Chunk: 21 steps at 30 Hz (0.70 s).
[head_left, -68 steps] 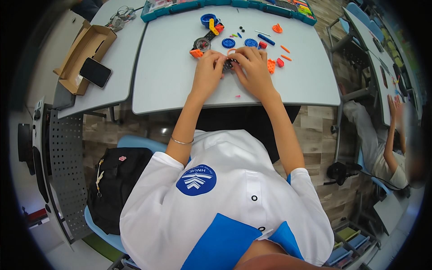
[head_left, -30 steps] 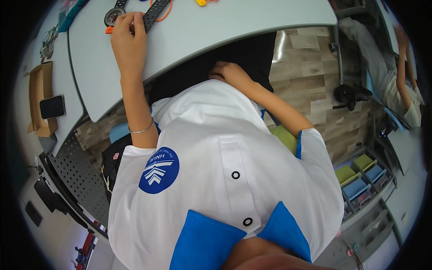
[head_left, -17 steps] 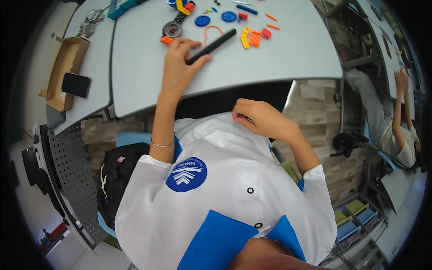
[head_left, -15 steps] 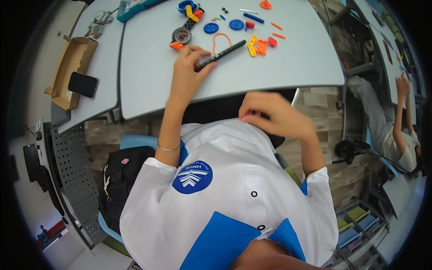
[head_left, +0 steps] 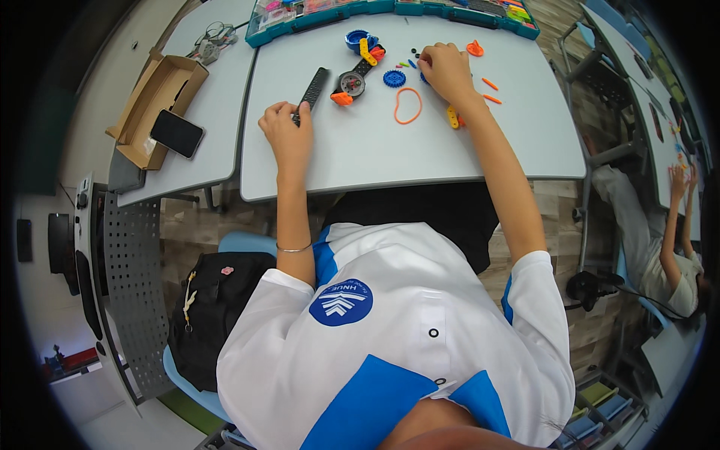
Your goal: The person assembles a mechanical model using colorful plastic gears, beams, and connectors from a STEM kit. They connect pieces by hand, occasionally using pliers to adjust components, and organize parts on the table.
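My left hand point(head_left: 288, 136) is closed around the near end of a black perforated beam point(head_left: 315, 85), which slants up from the table. To its right lies an assembled piece with a grey-and-black wheel point(head_left: 351, 84), a yellow angled piece point(head_left: 367, 52), a blue round part point(head_left: 360, 40) and an orange block point(head_left: 341, 98). My right hand point(head_left: 448, 73) is down among the loose parts, fingers curled; whatever they grip is hidden. A blue gear point(head_left: 394, 78) sits left of it. Another yellow piece point(head_left: 452, 117) shows partly below the wrist.
An orange loop band point(head_left: 421, 103) lies mid-table. Right of my right hand are orange pegs point(head_left: 490, 82) and an orange cone-like part point(head_left: 475, 48). A teal parts case point(head_left: 322, 29) spans the far edge. On the left table are a cardboard box point(head_left: 180, 79) and a phone point(head_left: 178, 135).
My left hand has moved left with the black beam, now turned more upright. My right hand has gone from over my lap to the loose parts. The view has shifted, showing more of the teal case.
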### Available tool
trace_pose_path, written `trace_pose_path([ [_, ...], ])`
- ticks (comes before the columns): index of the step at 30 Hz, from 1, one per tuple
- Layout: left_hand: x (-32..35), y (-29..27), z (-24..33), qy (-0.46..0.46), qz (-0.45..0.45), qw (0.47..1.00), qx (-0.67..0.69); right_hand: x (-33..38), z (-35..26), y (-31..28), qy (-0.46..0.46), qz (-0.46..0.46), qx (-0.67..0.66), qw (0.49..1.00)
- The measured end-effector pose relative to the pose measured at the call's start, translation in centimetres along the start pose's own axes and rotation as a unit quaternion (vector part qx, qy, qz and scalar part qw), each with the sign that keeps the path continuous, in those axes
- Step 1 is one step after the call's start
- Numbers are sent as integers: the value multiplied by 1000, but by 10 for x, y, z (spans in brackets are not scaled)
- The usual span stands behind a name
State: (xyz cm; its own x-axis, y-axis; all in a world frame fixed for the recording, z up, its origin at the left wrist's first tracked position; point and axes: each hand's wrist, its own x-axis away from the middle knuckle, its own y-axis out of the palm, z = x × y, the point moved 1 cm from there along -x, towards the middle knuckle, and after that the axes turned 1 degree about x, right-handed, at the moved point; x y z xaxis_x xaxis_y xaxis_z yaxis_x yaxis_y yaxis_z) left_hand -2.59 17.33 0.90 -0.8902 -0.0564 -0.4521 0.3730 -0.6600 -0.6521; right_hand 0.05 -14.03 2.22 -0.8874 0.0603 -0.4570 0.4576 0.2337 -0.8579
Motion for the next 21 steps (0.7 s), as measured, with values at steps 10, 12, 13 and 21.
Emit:
trace_pose_path([
  [10, 0, 4, 15, 42, 15, 999, 24, -15, -43, 6, -110, 154, -101, 977],
  [12, -1, 0, 28, 82, 26, 995, 41, -20, -56, 18, -89, 107, -22, 990],
  [13, -3, 0, 35, 102, 32, 993, 50, -21, -59, 22, -73, 67, 2, 995],
  [21, -38, 31, 76, 20, -99, 964, 246, -4, -61, -18, -177, 244, -179, 936],
])
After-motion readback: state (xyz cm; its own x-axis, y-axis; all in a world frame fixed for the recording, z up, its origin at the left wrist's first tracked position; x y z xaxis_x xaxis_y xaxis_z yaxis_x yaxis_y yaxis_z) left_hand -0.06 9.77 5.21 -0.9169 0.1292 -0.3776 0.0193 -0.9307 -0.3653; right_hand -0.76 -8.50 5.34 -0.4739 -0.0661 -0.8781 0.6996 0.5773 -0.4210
